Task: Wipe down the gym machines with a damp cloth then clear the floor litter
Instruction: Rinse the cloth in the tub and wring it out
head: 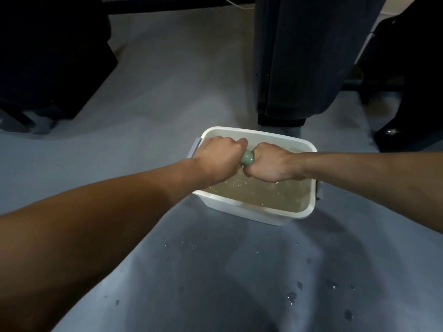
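Note:
A pale green cloth (247,158) is bunched into a tight roll between my two fists, and only a short piece of it shows. My left hand (219,158) grips one end and my right hand (269,164) grips the other, knuckles almost touching. Both hands are above a white rectangular tub (244,208) that stands on the grey floor and holds murky brownish water (259,191) with ripples on its surface.
A dark grey machine base (299,56) rises just behind the tub. Black equipment (48,56) stands at the far left and more (407,92) at the far right. Water drops (297,291) dot the grey floor near me.

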